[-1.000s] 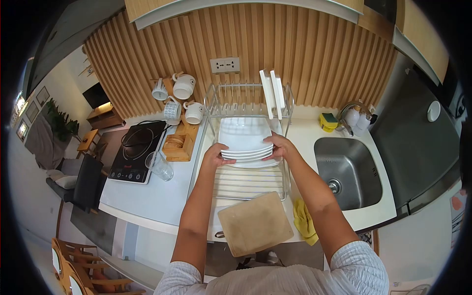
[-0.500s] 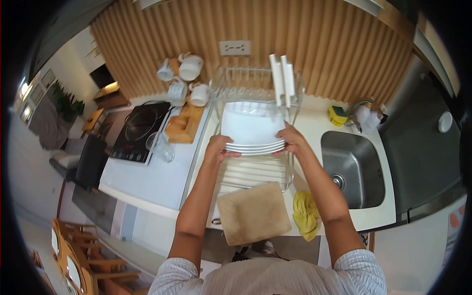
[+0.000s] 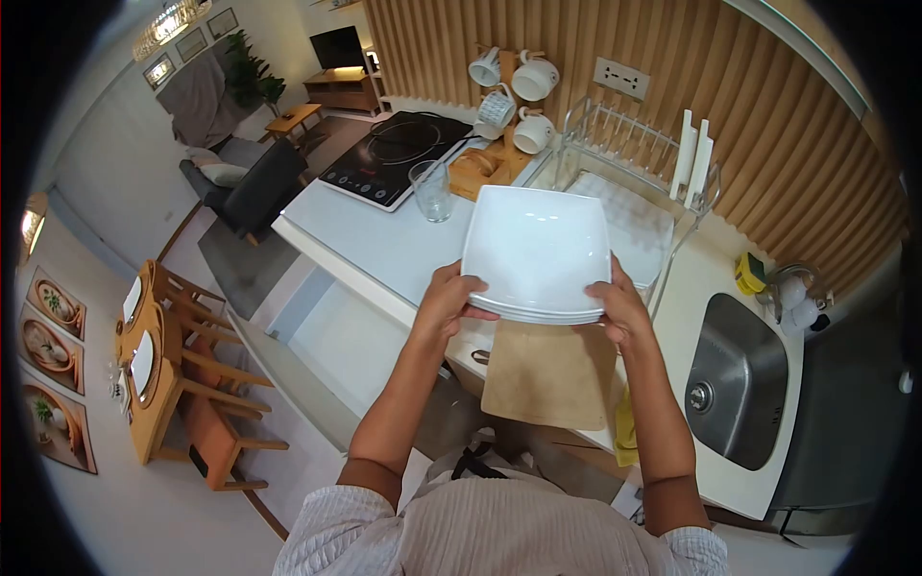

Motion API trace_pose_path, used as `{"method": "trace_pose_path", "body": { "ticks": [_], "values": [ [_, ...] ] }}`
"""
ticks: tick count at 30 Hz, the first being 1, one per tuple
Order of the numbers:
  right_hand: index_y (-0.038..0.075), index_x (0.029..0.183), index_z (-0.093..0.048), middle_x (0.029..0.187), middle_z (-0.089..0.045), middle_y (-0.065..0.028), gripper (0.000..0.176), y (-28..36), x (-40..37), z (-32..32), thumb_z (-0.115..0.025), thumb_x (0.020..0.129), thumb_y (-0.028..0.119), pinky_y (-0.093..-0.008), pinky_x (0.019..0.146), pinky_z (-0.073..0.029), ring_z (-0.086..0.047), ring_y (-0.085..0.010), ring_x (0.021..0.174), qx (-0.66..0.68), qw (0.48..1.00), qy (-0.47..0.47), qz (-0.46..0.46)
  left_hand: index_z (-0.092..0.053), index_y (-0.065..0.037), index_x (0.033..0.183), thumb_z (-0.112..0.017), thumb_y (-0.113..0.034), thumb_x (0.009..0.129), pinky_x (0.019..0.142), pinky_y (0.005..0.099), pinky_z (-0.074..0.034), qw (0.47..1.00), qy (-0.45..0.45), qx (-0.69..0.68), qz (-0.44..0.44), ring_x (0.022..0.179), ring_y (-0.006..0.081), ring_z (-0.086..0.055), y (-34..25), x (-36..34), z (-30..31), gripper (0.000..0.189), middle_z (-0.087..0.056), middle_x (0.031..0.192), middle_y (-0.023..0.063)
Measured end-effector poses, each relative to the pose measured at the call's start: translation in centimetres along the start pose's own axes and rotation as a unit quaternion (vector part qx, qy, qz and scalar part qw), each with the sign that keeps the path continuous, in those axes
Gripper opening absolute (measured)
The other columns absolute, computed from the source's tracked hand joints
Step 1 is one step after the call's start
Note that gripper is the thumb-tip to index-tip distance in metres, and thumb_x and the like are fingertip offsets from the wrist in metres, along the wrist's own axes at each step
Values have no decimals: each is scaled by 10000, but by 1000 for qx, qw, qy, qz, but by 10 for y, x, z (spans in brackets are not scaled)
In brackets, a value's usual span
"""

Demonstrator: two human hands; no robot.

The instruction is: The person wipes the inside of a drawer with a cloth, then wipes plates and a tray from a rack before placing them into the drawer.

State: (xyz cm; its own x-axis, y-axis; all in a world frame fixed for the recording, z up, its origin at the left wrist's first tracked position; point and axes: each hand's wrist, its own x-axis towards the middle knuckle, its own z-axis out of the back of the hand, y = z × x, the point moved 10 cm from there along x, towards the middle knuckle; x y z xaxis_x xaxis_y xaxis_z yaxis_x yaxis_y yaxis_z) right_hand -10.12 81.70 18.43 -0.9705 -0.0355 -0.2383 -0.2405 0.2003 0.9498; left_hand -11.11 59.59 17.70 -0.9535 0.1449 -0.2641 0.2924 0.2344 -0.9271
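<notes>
A stack of white square plates [image 3: 536,252] is held up in front of me, above the counter's front edge. My left hand [image 3: 449,300] grips its left near corner, thumb on top and fingers beneath. My right hand [image 3: 622,305] is closed round the right near corner in the same way. Behind the stack stands the metal dish rack [image 3: 622,134], with two white plates [image 3: 693,158] on edge at its right end. Below the stack a tan cloth mat [image 3: 547,379] hangs over the counter edge.
An open white drawer [image 3: 360,336] juts out at left. On the counter are an induction cooktop [image 3: 394,158], a drinking glass [image 3: 432,192] and a wooden stand with white mugs [image 3: 535,79]. The steel sink [image 3: 740,384] and a yellow cloth [image 3: 625,432] are at right.
Both hands have lifted the plate stack off the dish rack and toward me. My view has turned left, showing more of the open drawer and dining chairs.
</notes>
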Motion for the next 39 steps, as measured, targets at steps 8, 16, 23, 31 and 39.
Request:
{"method": "trace_pose_path", "body": {
  "ticks": [8,16,23,31,39],
  "values": [
    [132,1421,-168,1186,-496,-159,766,-43,36,-109,-404,713,-40,-327,405,-511,-619,-214,690,13,997,73,-7,-443,170,1130,-496,23,706,537,361,-596,995,-101,-19,-16,698,337,-643,0,-17,122,452,-583,952,259],
    [115,1422,-213,1275,-446,-132,791,-63,72,-175,-435,682,-54,-336,792,-489,-487,-236,1090,-1,995,98,26,-451,158,1129,-497,18,707,555,375,-597,995,-94,-25,3,717,332,-643,2,9,197,447,-578,969,254],
    [120,1427,-210,1274,-456,-127,808,-83,94,-186,-440,674,-65,-287,876,-430,-490,-207,1098,23,998,65,11,-421,171,1149,-515,-6,704,611,397,-596,998,-54,-19,13,760,341,-639,-4,27,214,488,-565,1007,263],
    [95,1424,-215,1292,-450,-118,805,-85,103,-192,-443,672,-78,-268,920,-386,-475,-208,1128,21,999,47,1,-450,139,1145,-503,-20,702,595,370,-590,998,-50,-8,23,745,323,-642,-8,41,225,474,-581,975,243],
    [149,1424,-216,1264,-471,-117,793,-85,100,-197,-458,697,-54,-340,796,-493,-522,-236,1065,15,998,32,-56,-465,122,1138,-531,-126,695,562,340,-582,999,-42,30,-15,725,305,-635,-17,46,227,512,-595,942,227]
  ]
}}
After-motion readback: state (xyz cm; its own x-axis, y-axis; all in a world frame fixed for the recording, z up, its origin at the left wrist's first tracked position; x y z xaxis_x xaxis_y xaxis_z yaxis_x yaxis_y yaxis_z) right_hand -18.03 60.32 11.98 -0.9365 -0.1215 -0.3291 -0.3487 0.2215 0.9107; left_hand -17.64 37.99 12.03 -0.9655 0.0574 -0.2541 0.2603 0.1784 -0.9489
